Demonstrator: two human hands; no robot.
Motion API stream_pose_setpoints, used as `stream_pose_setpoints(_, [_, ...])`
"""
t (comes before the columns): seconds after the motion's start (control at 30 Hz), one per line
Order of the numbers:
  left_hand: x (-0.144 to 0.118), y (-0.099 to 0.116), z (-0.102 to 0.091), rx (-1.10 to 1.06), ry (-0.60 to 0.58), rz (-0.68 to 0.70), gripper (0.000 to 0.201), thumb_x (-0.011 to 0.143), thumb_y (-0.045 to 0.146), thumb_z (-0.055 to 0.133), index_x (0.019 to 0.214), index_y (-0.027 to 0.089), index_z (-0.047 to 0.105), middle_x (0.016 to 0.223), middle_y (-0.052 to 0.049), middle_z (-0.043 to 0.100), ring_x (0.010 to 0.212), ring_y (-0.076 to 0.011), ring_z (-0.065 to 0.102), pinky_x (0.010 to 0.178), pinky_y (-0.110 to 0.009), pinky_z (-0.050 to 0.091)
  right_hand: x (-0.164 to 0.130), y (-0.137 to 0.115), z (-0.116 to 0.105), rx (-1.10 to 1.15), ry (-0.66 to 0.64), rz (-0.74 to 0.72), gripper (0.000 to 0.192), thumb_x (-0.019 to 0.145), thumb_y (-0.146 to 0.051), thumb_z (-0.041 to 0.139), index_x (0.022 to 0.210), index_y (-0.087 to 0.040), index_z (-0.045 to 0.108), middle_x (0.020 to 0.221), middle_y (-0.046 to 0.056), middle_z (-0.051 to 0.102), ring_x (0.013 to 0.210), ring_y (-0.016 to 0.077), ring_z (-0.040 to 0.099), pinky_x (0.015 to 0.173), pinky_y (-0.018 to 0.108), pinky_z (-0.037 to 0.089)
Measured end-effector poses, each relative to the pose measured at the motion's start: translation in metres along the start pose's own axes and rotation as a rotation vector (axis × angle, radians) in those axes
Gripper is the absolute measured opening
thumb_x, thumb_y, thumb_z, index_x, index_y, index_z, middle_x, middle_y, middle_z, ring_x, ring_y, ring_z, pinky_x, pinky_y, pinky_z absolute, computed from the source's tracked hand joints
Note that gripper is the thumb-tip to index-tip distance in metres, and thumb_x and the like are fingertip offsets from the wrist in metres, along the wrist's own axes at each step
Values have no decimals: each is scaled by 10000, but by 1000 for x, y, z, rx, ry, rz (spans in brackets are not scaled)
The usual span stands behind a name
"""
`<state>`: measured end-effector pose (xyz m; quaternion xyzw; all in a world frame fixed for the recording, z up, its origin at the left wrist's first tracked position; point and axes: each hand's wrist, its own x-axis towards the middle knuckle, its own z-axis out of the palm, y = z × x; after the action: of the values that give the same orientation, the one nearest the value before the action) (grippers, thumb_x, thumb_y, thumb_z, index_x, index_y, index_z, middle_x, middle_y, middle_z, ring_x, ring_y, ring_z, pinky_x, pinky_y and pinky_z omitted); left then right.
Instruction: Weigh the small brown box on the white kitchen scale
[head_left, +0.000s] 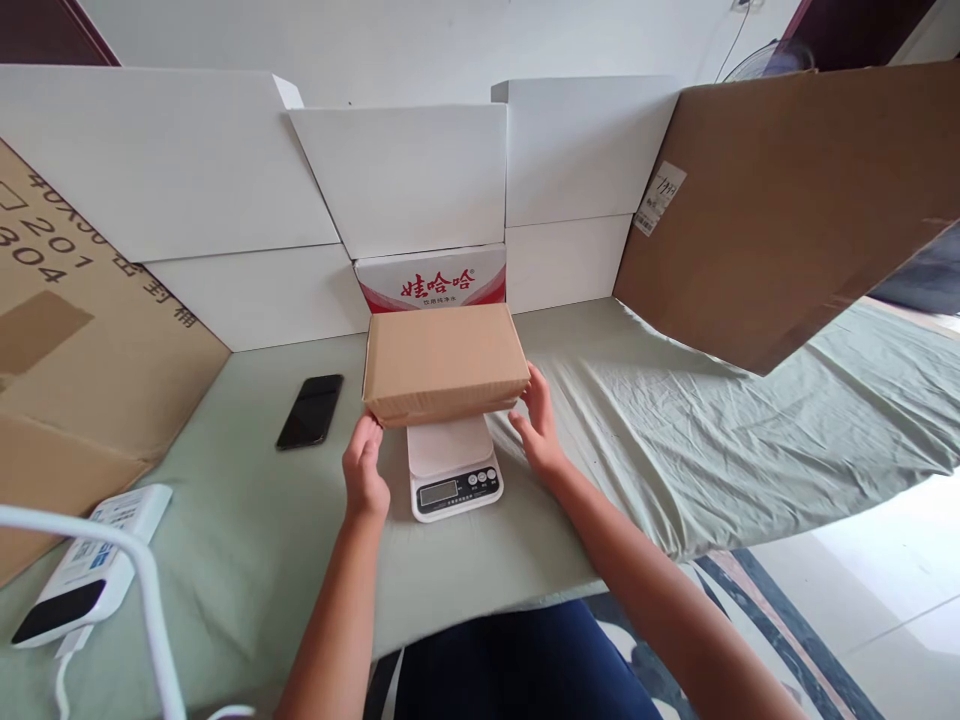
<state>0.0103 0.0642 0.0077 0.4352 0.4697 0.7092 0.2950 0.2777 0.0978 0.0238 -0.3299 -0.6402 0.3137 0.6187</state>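
A closed brown cardboard box [444, 362], rectangular with matte faces, sits on a white kitchen scale [452, 468], covering most of its smooth platform; the display panel shows at the 6 o'clock edge. The left hand [365, 472] touches the box's lower corner at 7 o'clock, fingers curled and loose, not clamped. The right hand [537, 423] rests against the box's side at 4 o'clock, fingers spread open and flat. A glossy black phone [310, 411] lies at 9 o'clock on the wrinkled pale green cloth [675, 440]. White cartons [409, 175] stand at 12 o'clock.
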Motion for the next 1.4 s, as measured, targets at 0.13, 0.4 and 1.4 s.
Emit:
stream_pose_setpoints(0.13, [-38, 3, -17, 6, 14, -35, 785, 850, 651, 640, 1433, 125, 663, 1424, -207, 686, 1467, -399, 531, 1240, -541, 390, -28, -8, -9, -20, -30, -7, 667, 1015, -587, 568, 1605, -398, 322, 1663, 76, 410, 1507, 330, 452, 1223, 570, 431])
stream_pose_setpoints(0.4, [-59, 15, -21, 3, 98, -138, 683, 779, 523, 674, 1333, 127, 724, 1301, -202, 745, 1389, -399, 606, 1219, -565, 417, -31, -11, -8, -17, -70, 45, 640, 1024, -571, 559, 1597, -400, 330, 1664, 75, 423, 1511, 331, 454, 1212, 583, 437])
stream_pose_setpoints(1.4, [-52, 14, -23, 78, 140, -134, 741, 837, 453, 596, 1510, 143, 596, 1509, -177, 634, 1470, -377, 533, 1242, -515, 394, -29, -18, -6, -37, -88, 42, 743, 1011, -682, 505, 1661, -386, 298, 1718, 89, 389, 1564, 339, 420, 1201, 554, 462])
